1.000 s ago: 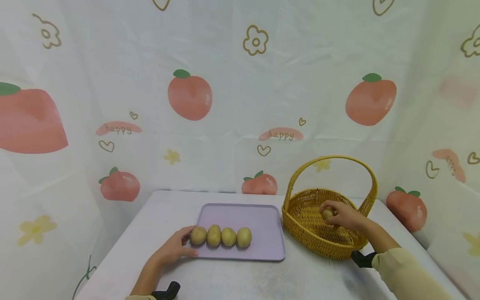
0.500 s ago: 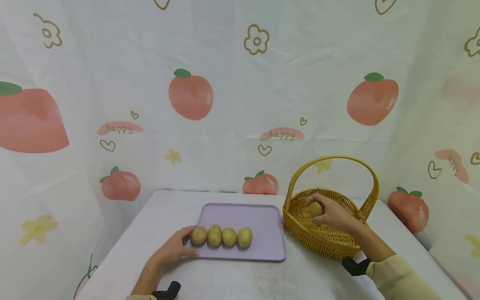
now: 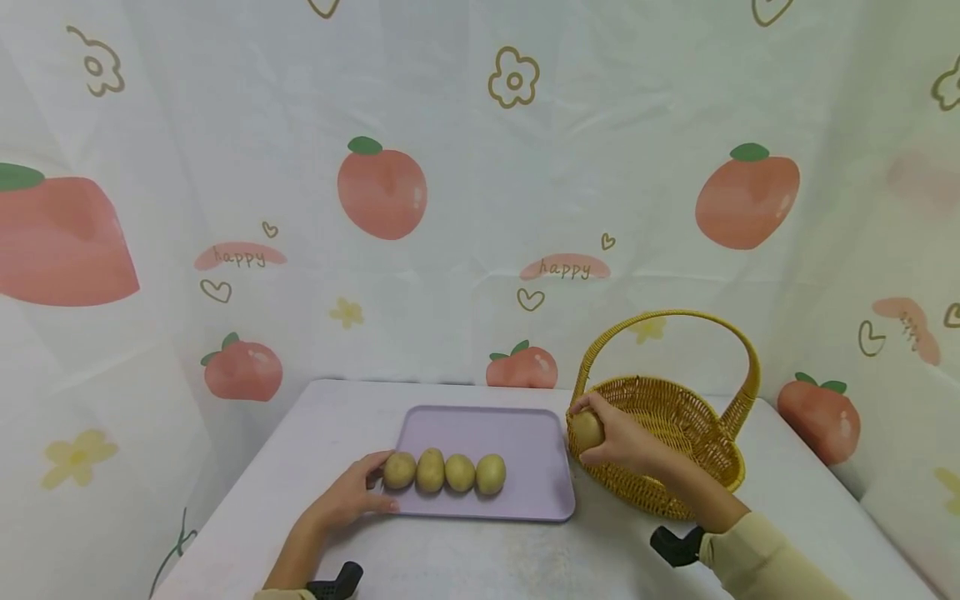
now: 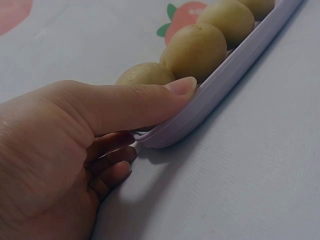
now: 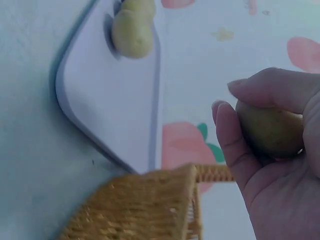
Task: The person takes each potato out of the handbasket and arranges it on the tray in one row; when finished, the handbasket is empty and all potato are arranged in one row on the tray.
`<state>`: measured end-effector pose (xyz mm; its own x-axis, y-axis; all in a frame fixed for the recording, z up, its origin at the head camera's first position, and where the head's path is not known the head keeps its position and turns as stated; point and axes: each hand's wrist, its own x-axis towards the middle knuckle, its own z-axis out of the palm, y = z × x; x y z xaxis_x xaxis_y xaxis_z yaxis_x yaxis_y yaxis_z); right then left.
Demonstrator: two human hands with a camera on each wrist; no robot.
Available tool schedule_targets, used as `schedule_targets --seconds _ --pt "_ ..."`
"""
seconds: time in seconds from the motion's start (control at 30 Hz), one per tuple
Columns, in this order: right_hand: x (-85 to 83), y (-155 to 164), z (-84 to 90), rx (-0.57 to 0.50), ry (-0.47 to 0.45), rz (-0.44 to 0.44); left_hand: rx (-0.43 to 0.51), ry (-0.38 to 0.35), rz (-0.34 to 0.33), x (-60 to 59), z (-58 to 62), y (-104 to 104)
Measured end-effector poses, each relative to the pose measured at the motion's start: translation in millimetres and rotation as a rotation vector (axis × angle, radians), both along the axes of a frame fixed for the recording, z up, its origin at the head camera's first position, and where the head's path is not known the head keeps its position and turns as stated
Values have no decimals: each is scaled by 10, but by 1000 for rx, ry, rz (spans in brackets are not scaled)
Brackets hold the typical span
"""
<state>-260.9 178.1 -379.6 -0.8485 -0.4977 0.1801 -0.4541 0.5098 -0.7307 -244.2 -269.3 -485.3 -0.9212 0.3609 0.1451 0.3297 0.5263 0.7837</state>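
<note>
My right hand (image 3: 624, 440) grips a potato (image 3: 587, 431), thumb and fingers curled round it, over the left rim of a yellow woven basket (image 3: 632, 490) with a tall arched handle. In the right wrist view the same potato (image 5: 270, 131) shows between thumb and fingers. A pale purple tray (image 3: 525, 442) lies left of the basket. Along its near side several potatoes (image 3: 460, 473) sit in a row. With my left hand (image 3: 347, 497) I hold the tray's near left corner; the left wrist view has the thumb along the rim (image 4: 210, 102) and the other fingers partly hidden below.
A white cloth covers the table (image 3: 457, 554). Behind it hangs a white curtain (image 3: 450, 317) printed with peaches, hearts and flowers. A thin green cord (image 3: 178, 546) shows at the lower left.
My right hand has carried the potato leftward, from inside the basket to above its left rim. The left hand, the tray and its row of potatoes stay where they were.
</note>
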Motion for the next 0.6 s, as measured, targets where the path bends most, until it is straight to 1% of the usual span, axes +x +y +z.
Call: schedule_targets --seconds 0.13,0.2,0.3,0.47,0.6 --pt "10 -113 -68 16 3 6 -2 -11 11 1 -5 2" --pt "15 -163 -113 36 17 12 -3 -16 16 2 -7 4" --pt "17 -239 -188 38 43 35 -9 -19 24 2 -10 6" --pt "1 -369 -350 32 94 45 -1 -28 31 1 -8 9" --pt "-17 -460 -511 39 93 32 4 -32 32 1 -1 12"
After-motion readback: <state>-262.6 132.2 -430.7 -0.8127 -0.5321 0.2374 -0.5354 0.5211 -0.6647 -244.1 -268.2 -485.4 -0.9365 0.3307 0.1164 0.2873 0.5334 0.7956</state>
